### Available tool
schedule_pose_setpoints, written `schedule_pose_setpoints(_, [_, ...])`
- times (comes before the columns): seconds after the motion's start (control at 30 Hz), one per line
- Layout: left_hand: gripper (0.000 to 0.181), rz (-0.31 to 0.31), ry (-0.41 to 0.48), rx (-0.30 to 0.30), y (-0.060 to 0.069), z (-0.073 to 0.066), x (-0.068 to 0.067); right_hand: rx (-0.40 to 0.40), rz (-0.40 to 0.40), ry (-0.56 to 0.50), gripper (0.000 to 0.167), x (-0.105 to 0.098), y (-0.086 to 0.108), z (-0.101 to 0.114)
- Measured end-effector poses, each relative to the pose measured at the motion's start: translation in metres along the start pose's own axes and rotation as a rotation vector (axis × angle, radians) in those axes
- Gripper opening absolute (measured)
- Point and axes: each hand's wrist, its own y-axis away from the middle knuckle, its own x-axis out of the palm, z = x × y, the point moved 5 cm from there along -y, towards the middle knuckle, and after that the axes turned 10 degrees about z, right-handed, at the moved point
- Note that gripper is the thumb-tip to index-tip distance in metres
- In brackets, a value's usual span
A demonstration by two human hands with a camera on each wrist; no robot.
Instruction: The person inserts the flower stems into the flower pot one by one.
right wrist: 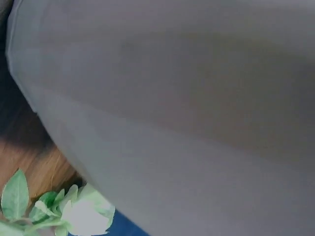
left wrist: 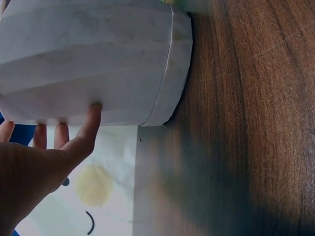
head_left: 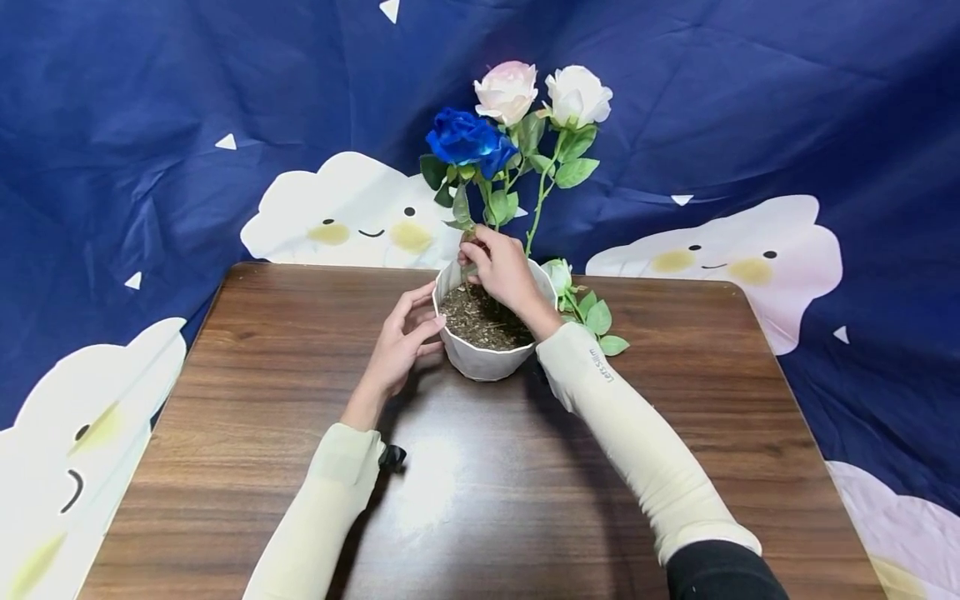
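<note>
A white faceted flowerpot (head_left: 483,364) with dark soil (head_left: 480,321) stands near the back of the table. Out of it rise a blue rose (head_left: 465,137), a pale pink rose (head_left: 507,92) and a white rose (head_left: 579,96). My right hand (head_left: 504,271) reaches over the pot and pinches the stem below the blue rose; the pot's wall fills most of the right wrist view and that hand is out of it. With fingers spread, my left hand (head_left: 397,342) touches the pot's left side; the left wrist view shows its thumb and fingertips against the wall (left wrist: 88,69).
Another white rose (head_left: 558,273) with green leaves (head_left: 598,318) lies on the wooden table (head_left: 465,517), right of the pot. Behind the table hangs a dark blue cloth (head_left: 300,92) printed with smiling clouds. The table's back edge is close behind the pot.
</note>
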Motion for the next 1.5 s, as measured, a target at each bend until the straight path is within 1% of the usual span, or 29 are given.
schedule_pose_setpoints(0.1, [0.058,-0.004,-0.005,-0.004,0.001,0.001,-0.002,0.038,0.012,-0.031,0.016,0.0,0.0,0.001])
schedule_pose_setpoints(0.27, [0.059,0.0,0.0,-0.014,0.003,0.003,-0.003,0.087,0.013,-0.008,0.013,-0.005,0.005,0.002])
schedule_pose_setpoints(0.37, [0.059,-0.002,0.005,-0.016,0.003,0.004,-0.003,0.095,-0.009,0.014,0.012,-0.012,0.011,0.0])
schedule_pose_setpoints(0.5, [0.059,-0.001,0.006,-0.014,0.002,0.004,-0.002,0.098,-0.076,-0.022,0.012,-0.027,0.024,-0.002])
schedule_pose_setpoints(0.53, [0.058,-0.001,0.005,-0.014,0.002,0.004,-0.002,0.095,-0.094,-0.064,0.012,-0.031,0.028,-0.003])
schedule_pose_setpoints(0.57, [0.058,0.0,0.005,-0.014,0.002,0.004,-0.002,0.091,-0.11,-0.129,0.013,-0.036,0.032,-0.004])
schedule_pose_setpoints(0.67, [0.058,0.001,0.0,-0.013,0.002,0.003,-0.002,0.075,-0.165,-0.353,0.013,-0.051,0.045,-0.01])
schedule_pose_setpoints(0.73, [0.058,0.0,-0.005,-0.012,0.002,0.002,-0.002,0.066,-0.203,-0.524,0.011,-0.061,0.053,-0.015])
schedule_pose_setpoints(0.77, [0.058,-0.001,-0.004,-0.009,0.002,0.001,-0.002,0.067,-0.224,-0.588,0.01,-0.066,0.057,-0.019])
schedule_pose_setpoints(0.83, [0.058,-0.001,-0.007,-0.008,0.002,0.0,-0.002,0.075,-0.261,-0.674,0.006,-0.076,0.065,-0.027])
schedule_pose_setpoints(0.9, [0.059,0.0,-0.006,-0.005,0.002,-0.001,-0.002,0.089,-0.287,-0.724,0.004,-0.084,0.072,-0.035])
schedule_pose_setpoints(0.97, [0.059,0.0,-0.001,-0.004,0.002,0.0,-0.002,0.099,-0.307,-0.753,0.004,-0.092,0.08,-0.043])
schedule_pose_setpoints(1.13, [0.058,0.005,-0.002,-0.003,0.001,0.001,-0.002,0.127,-0.326,-0.803,0.006,-0.105,0.101,-0.061])
schedule_pose_setpoints(1.33, [0.058,0.01,-0.008,-0.003,0.001,0.001,-0.001,0.223,-0.312,-0.832,0.009,-0.108,0.125,-0.085])
schedule_pose_setpoints(1.5, [0.058,0.01,0.004,-0.002,0.001,0.001,0.0,0.32,-0.261,-0.839,0.009,-0.108,0.144,-0.106])
